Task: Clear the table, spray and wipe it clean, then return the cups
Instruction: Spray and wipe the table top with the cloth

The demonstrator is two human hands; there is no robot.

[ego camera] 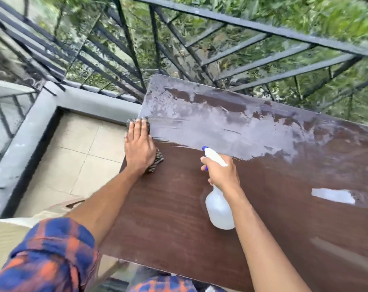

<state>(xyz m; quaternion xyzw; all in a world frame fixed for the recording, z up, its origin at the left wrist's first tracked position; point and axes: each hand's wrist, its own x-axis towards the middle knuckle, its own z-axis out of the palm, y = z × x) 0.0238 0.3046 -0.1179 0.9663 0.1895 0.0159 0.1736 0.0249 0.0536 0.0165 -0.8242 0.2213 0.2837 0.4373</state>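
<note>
Left hand [139, 148], fingers flat, is pressing the cloth [156, 163] at the left edge of the desk [178, 207]; right hand [221, 173] is gripping the spray bottle [219, 209] above mid-desk. Likely risk: cloth slipping over the edge, wet film drying streaked. Cups are not showing.

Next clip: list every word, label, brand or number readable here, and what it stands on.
None: no readable text in this frame.
The translucent white spray bottle with a blue nozzle, gripped by the right hand, shows no label.
The dark patterned cloth under the left hand, the brown wooden table and the black metal railing carry no lettering.
</note>
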